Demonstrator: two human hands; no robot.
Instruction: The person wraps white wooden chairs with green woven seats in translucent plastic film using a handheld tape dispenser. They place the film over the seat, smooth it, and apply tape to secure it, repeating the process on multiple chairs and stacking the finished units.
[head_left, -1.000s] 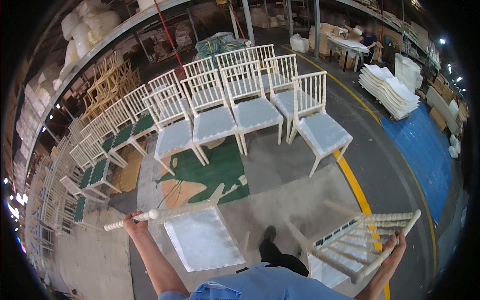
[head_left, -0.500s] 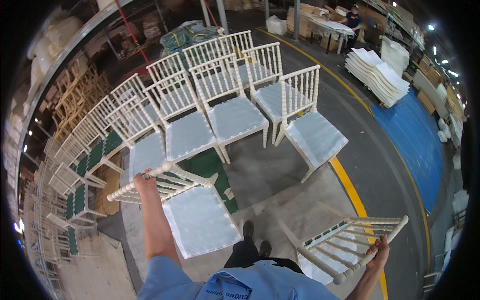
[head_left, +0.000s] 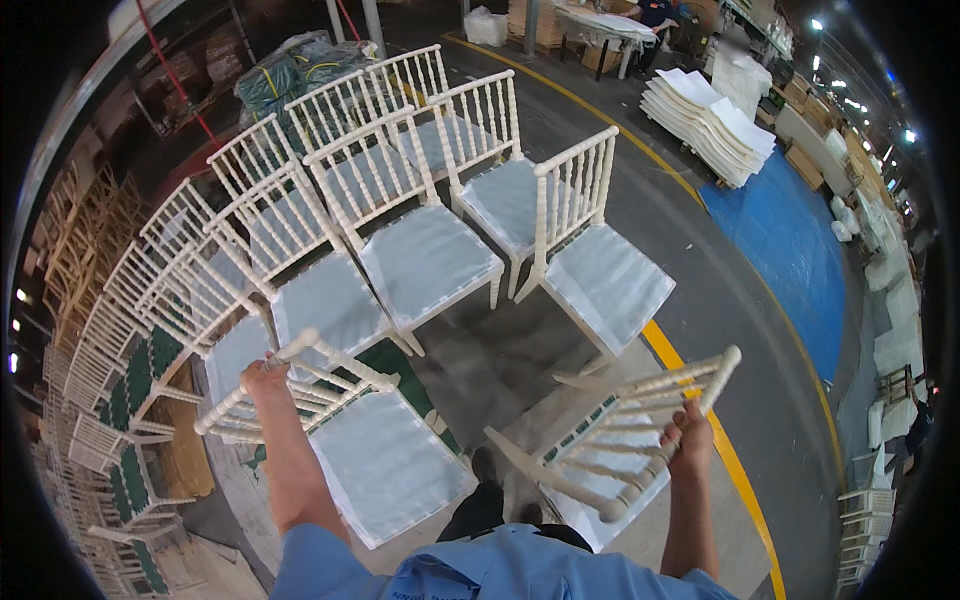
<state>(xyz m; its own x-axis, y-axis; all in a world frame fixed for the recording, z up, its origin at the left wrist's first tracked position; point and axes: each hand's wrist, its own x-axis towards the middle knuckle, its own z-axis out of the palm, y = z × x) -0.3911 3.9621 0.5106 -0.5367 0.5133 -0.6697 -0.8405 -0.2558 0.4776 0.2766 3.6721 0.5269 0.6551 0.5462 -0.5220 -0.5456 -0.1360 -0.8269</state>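
Note:
My left hand (head_left: 265, 378) is closed round the top rail of a cream spindle-back chair (head_left: 388, 455), whose pale white-blue seat faces up beside my left leg. On the other side, my right hand (head_left: 688, 435) grips the top rail of a second cream spindle-back chair (head_left: 640, 388). That chair leans, with its back toward me and to the right. Its pale seat shows partly between the spindles, and green webbing edges the rear of the seat. My fingertips are partly hidden behind both rails.
Ahead stand rows of similar chairs (head_left: 425, 262), one (head_left: 610, 280) nearest the yellow floor line (head_left: 665, 345). Green-seated frames (head_left: 130, 480) crowd the left. White sheets (head_left: 705, 125) are stacked by a blue floor covering (head_left: 785, 265). A person (head_left: 655, 15) stands at a far table.
The right-hand chair has moved inward and forward, toward the chair rows, with my right hand still on its rail. My left hand keeps hold of its chair. The view has shifted slightly right.

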